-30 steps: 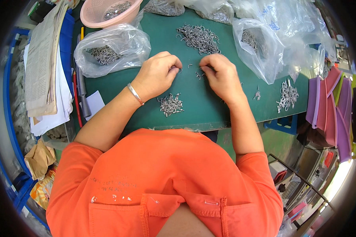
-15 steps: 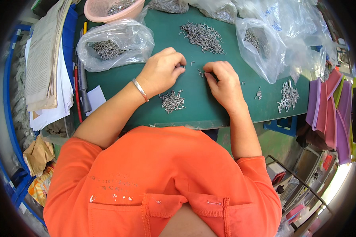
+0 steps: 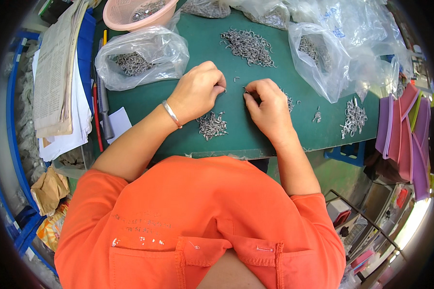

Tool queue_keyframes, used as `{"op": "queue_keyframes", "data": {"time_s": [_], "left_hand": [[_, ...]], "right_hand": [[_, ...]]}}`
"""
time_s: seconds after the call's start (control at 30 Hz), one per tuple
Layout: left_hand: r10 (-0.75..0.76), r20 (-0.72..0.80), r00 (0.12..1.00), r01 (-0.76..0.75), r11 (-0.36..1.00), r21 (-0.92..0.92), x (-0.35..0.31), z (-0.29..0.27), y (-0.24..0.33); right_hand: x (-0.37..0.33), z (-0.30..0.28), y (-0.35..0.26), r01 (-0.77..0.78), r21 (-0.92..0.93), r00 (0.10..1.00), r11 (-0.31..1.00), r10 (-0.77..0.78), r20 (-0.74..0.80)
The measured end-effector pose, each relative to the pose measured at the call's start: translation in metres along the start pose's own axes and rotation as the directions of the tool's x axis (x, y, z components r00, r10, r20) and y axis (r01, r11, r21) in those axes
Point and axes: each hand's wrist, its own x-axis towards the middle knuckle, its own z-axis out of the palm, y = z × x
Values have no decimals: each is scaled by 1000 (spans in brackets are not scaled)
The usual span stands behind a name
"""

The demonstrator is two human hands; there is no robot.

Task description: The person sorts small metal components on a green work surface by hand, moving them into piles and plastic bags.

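My left hand point(image 3: 200, 90), with a silver bangle point(image 3: 170, 114) at the wrist, is closed in a pinch; a tiny grey metal piece point(image 3: 225, 90) shows at its fingertips. A short gap away, my right hand point(image 3: 270, 108) also pinches, with a small dark metal bit point(image 3: 246, 92) at its fingertips. Below the left hand lies a small heap of curved metal pieces point(image 3: 212, 126). Another small heap point(image 3: 289, 102) peeks out from behind the right hand. One loose metal piece point(image 3: 236, 78) lies beyond the gap between the hands.
A larger pile of grey hooks point(image 3: 248, 47) lies farther back on the green table point(image 3: 217, 159). Plastic bags of metal pieces point(image 3: 142, 60) point(image 3: 318, 58) flank it. A pink basket point(image 3: 140, 21) stands back left. Rings and small parts point(image 3: 354, 119) lie right; pens point(image 3: 98, 115) and papers point(image 3: 62, 91) left.
My right hand has shifted slightly left and toward me, uncovering the small heap behind it. The left hand stays nearly in place, with a metal piece now visible at its fingertips.
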Motion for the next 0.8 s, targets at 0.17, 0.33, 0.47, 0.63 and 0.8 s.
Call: {"op": "queue_keyframes", "data": {"time_s": [0.17, 0.33, 0.47, 0.63, 0.8], "left_hand": [[26, -27, 999, -27, 1000, -13, 0, 0, 4], [63, -14, 998, -63, 998, 22, 1, 2, 0], [43, -3, 999, -43, 999, 4, 0, 0, -1], [98, 182, 978, -93, 995, -34, -7, -12, 4], [97, 188, 977, -72, 988, -139, -11, -19, 11]], "right_hand": [[2, 4, 2, 16, -76, 1000, 997, -17, -22], [-1, -7, -15, -66, 176, 992, 982, 46, 115], [0, -9, -20, 116, 277, 969, 954, -170, 181], [4, -1, -1, 251, 55, 967, 966, -252, 22], [-6, -3, -17, 231, 280, 950, 932, -278, 143]]}}
